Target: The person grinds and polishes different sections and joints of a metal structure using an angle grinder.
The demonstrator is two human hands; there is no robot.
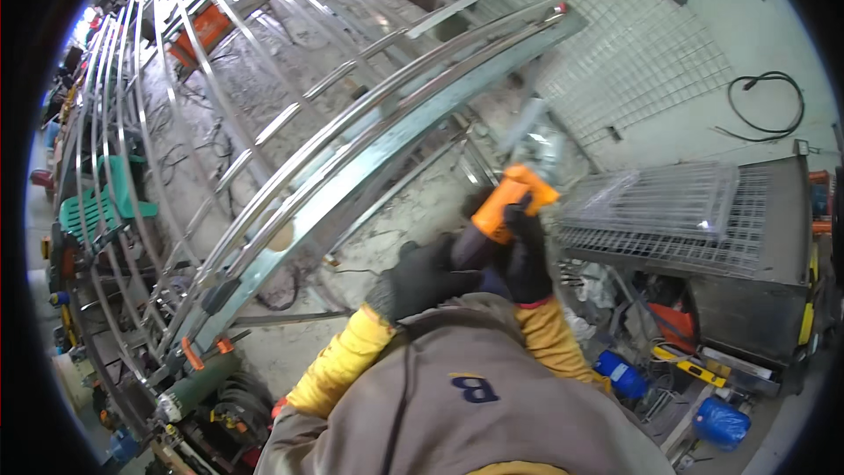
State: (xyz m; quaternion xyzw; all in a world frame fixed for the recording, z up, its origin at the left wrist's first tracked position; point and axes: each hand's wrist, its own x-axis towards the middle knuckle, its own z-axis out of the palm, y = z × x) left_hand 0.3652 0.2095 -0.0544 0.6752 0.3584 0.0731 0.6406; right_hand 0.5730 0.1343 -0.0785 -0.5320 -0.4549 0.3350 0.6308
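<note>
Head view — right hand (529, 255) holding one orange object (513, 186) — left hand (426, 281) near.

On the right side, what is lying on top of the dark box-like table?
Wire grid panels lie stacked on the table; the upper ones look paler. Much of the tabletop beneath is covered, and the panels cannot be counted.

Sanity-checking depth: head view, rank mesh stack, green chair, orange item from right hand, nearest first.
1. Orange item, at the right hand
2. Mesh stack, to its right
3. Green chair, far left
</note>
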